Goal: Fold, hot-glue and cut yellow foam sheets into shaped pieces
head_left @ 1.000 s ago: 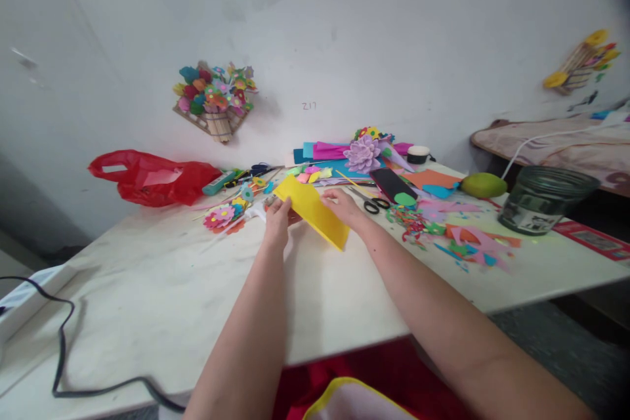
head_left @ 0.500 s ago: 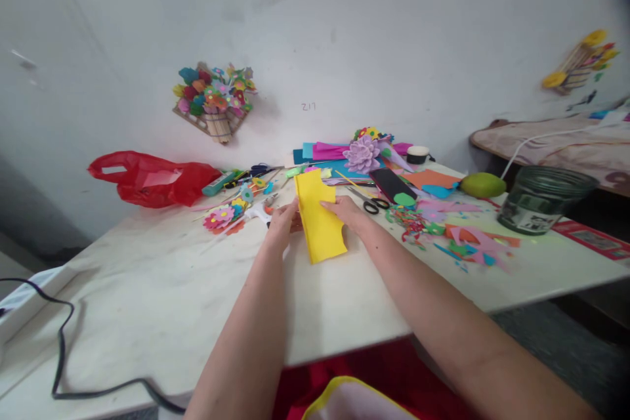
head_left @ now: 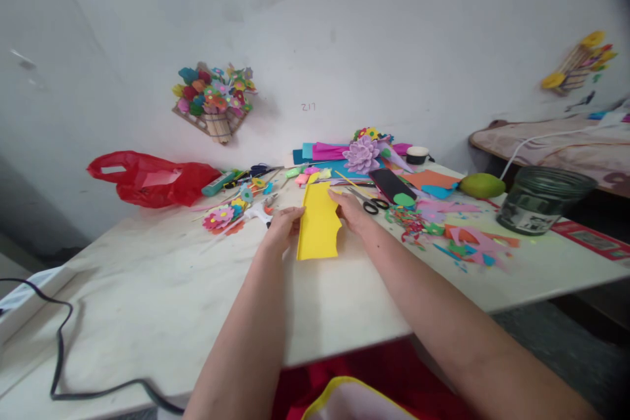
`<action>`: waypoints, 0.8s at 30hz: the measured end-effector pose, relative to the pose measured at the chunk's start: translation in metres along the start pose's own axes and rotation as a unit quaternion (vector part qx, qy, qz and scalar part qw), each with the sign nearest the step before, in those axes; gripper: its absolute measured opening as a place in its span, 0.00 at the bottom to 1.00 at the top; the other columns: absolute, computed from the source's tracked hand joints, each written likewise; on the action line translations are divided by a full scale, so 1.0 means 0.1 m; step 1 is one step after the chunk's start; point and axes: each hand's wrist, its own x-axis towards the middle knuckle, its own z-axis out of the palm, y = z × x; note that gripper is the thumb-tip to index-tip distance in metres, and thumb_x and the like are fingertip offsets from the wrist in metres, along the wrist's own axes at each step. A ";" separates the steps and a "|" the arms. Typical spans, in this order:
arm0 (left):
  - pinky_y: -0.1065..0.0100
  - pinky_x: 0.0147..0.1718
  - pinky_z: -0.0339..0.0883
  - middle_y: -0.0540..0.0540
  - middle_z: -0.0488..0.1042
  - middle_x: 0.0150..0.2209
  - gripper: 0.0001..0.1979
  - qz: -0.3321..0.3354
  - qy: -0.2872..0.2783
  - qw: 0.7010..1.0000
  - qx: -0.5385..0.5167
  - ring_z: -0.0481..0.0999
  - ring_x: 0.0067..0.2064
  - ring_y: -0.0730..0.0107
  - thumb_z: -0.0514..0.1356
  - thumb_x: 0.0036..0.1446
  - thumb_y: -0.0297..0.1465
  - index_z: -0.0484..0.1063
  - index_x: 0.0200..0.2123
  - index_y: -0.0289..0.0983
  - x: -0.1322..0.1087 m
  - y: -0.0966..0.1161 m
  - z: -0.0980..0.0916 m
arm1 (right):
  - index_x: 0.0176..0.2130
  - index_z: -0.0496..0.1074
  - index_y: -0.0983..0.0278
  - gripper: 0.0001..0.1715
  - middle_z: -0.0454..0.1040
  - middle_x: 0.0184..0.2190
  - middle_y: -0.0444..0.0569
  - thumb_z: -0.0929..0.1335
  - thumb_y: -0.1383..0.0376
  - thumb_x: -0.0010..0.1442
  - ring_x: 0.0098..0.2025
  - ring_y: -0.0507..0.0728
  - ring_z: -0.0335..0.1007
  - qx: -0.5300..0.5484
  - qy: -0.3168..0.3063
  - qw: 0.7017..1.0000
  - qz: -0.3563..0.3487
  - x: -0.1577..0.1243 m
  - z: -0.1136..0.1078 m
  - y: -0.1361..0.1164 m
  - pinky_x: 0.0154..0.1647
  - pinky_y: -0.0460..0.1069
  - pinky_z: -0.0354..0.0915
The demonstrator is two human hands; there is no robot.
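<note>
Both my hands hold a yellow foam sheet (head_left: 318, 223) upright over the middle of the white table (head_left: 162, 302). My left hand (head_left: 281, 226) pinches its left edge and my right hand (head_left: 352, 209) grips its right edge, which has a notch cut out. The sheet's long side now runs away from me. Black-handled scissors (head_left: 370, 202) lie just right of my right hand. A white glue gun (head_left: 256, 212) and small foam flowers (head_left: 221, 215) lie just left of my left hand.
Coloured foam sheets, a purple paper flower (head_left: 362, 153), a black phone (head_left: 388, 184) and scraps (head_left: 462, 239) crowd the far right. A red plastic bag (head_left: 150, 177) sits far left. A dark glass jar (head_left: 541, 200) stands at right. A black cable (head_left: 63, 367) trails near left.
The yellow sheet has turned from slanting across the table to pointing away from me, and both hands have shifted slightly with it.
</note>
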 end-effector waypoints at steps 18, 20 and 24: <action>0.73 0.21 0.60 0.51 0.71 0.20 0.13 0.029 -0.008 1.000 0.001 0.70 0.21 0.75 0.65 0.38 0.36 0.65 0.23 0.35 0.01 -0.02 -0.04 | 0.30 0.66 0.64 0.22 0.71 0.20 0.46 0.64 0.48 0.50 0.17 0.50 0.63 0.051 0.047 0.997 0.037 0.13 -0.09 0.09 0.14 0.43 0.57; 0.72 0.23 0.63 0.50 0.71 0.21 0.12 0.037 -0.010 0.999 -0.012 0.71 0.22 0.74 0.65 0.39 0.36 0.66 0.24 0.35 0.01 -0.01 -0.04 | 0.30 0.64 0.64 0.24 0.70 0.19 0.46 0.63 0.45 0.49 0.17 0.50 0.64 0.065 0.041 0.995 0.060 0.12 -0.09 0.06 0.13 0.43 0.56; 0.69 0.27 0.66 0.48 0.74 0.24 0.11 0.039 0.000 0.998 -0.046 0.73 0.26 0.69 0.64 0.38 0.34 0.66 0.24 0.35 0.00 0.02 -0.01 | 0.28 0.61 0.64 0.27 0.69 0.16 0.46 0.60 0.42 0.49 0.14 0.50 0.62 0.094 0.046 0.990 0.089 0.10 -0.10 0.01 0.12 0.43 0.54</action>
